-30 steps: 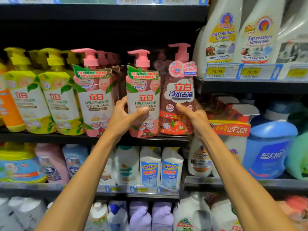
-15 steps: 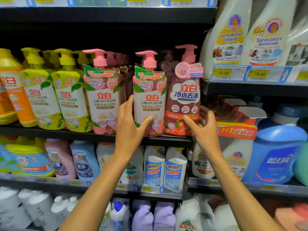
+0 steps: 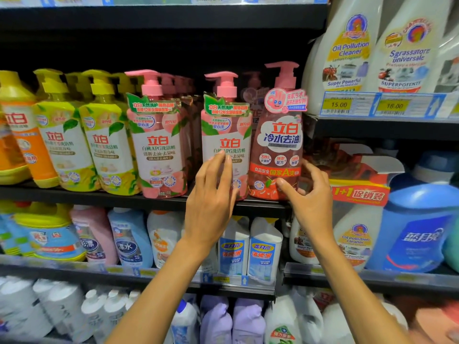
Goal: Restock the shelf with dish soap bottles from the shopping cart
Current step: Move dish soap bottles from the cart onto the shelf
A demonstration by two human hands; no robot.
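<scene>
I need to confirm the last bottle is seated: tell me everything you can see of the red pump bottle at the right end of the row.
The red pump bottle stands upright on the shelf, at the row's right end, beside a peach bottle. Translucent red plastic, pink pump, white cloud label facing out, pink hand-shaped neck tag. The right hand curves round its lower right side, thumb over the front; contact unclear.
</scene>
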